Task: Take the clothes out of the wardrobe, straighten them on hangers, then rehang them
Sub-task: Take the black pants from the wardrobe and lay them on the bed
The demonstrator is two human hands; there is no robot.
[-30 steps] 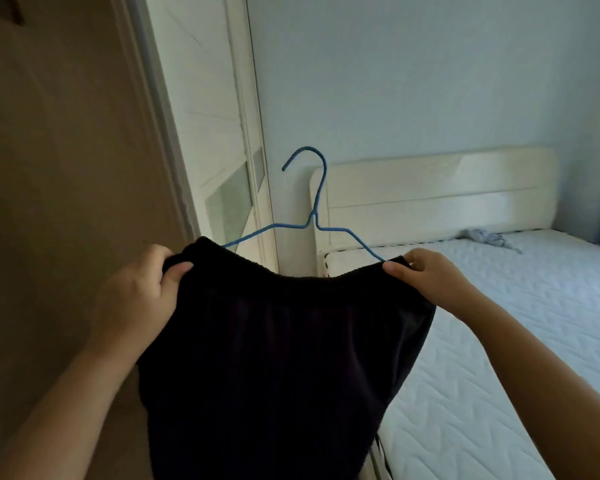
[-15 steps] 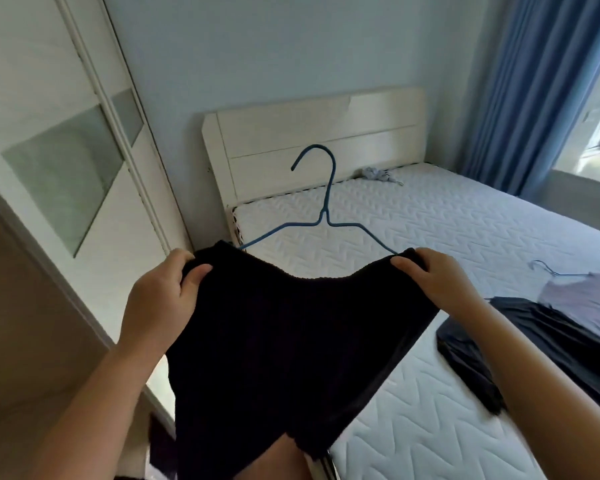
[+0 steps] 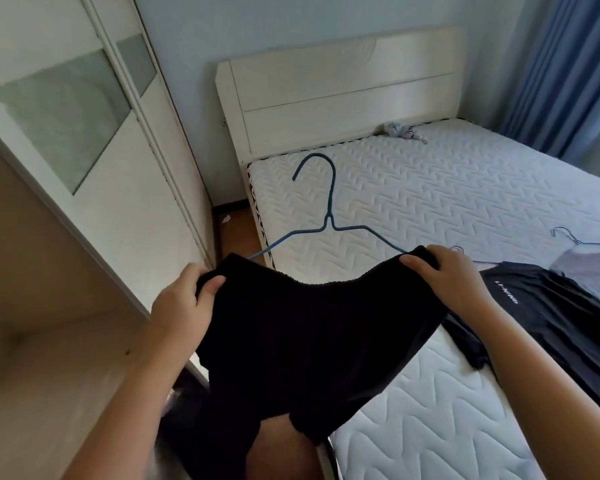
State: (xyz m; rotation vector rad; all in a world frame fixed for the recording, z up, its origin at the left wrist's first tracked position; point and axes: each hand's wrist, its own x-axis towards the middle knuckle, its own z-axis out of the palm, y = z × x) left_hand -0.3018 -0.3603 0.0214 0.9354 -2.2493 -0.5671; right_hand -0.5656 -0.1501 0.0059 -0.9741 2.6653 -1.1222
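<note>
A black ribbed garment (image 3: 312, 334) hangs on a blue wire hanger (image 3: 328, 216), whose hook points up and away from me. My left hand (image 3: 184, 299) pinches the garment's left shoulder over the hanger end. My right hand (image 3: 444, 278) pinches the right shoulder the same way. The garment is held in the air over the gap between the wardrobe (image 3: 94, 188) and the bed (image 3: 447, 192). The hanger's lower bar is hidden inside the cloth.
On the mattress at right lie a dark garment with white lettering (image 3: 548, 313) and a grey garment on a wire hanger (image 3: 589, 268). A small grey cloth (image 3: 400, 130) lies near the white headboard (image 3: 343, 88). Blue curtains (image 3: 565, 67) hang at far right.
The view has swung right and down from the wardrobe door to the bed. Both hands keep the same grip, and the garment on its hanger now hangs lower, near the mattress edge.
</note>
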